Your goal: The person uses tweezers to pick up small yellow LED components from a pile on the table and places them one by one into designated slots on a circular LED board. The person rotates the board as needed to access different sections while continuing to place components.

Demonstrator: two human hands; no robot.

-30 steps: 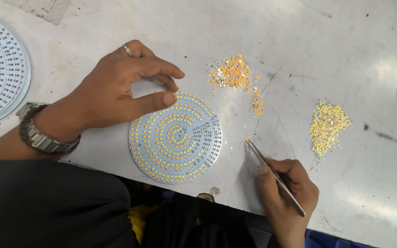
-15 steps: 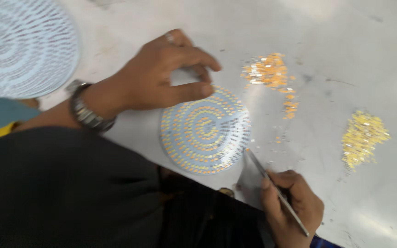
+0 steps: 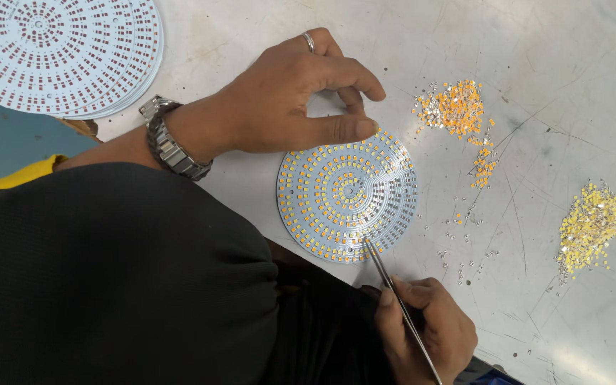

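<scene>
Round LED circuit board lies flat on the grey metal table, near its front edge, just ahead of the person's black-clad torso. Its face carries concentric rings of small yellow-orange chips around a central hole.

Left hand rests at the board's upper-left rim. Fingers curled and loosely spread; thumb stretched along the rim with its tip on the top edge of the board, index finger arched above it with its tip off the board. Nothing gripped; the hand only steadies the board. Ring on one finger, metal wristwatch at the wrist.

Right hand sits below the board at the table's front edge, fingers closed in a pen-style pinch around slim metal tweezers. Tweezer tips touch the board's lower rim, among the outer ring of chips. Whether a chip sits between the tips cannot be told.

Pile of loose orange chips lies on the table right of the left hand's fingertips, with a smaller trail below it. Pile of yellow chips sits well apart, farther right. Scattered single chips lie between board and piles.

Stack of bare round boards, white with dark pad marks, occupies the table's upper-left corner.
</scene>
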